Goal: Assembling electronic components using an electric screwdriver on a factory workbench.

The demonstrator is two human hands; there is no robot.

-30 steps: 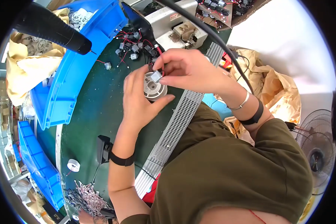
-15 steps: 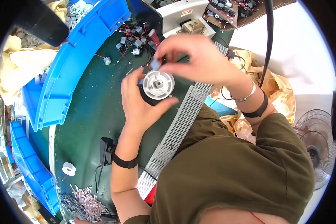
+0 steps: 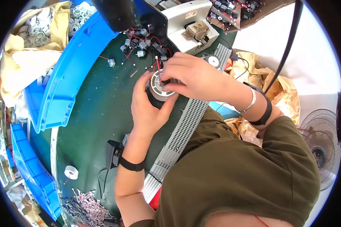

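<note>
A round white plastic housing (image 3: 162,94) sits in my left hand (image 3: 147,109), whose fingers and thumb curl round its sides. Something black shows just under it. My right hand (image 3: 195,75) is closed over the housing's open top, fingertips down inside it. Between those fingers is a small motor, mostly hidden; its red wire (image 3: 158,67) with a white plug sticks up beside them. Beyond both hands lies a loose pile of small motors (image 3: 142,43) with red and black wires, and one single motor (image 3: 111,62) stands apart to the left.
A metal press-like fixture (image 3: 195,28) stands at the back. Blue bins (image 3: 70,75) line the left, with white plastic parts (image 3: 38,30) in paper behind. A perforated metal strip (image 3: 182,128) edges the green table (image 3: 91,113). A dark cylinder (image 3: 115,13) hangs overhead; wire bundles (image 3: 87,206) lie near left.
My right hand has come down onto the housing, bringing the small motor into its top. The housing and my left hand have shifted slightly right, and the overhead cylinder appears farther right.
</note>
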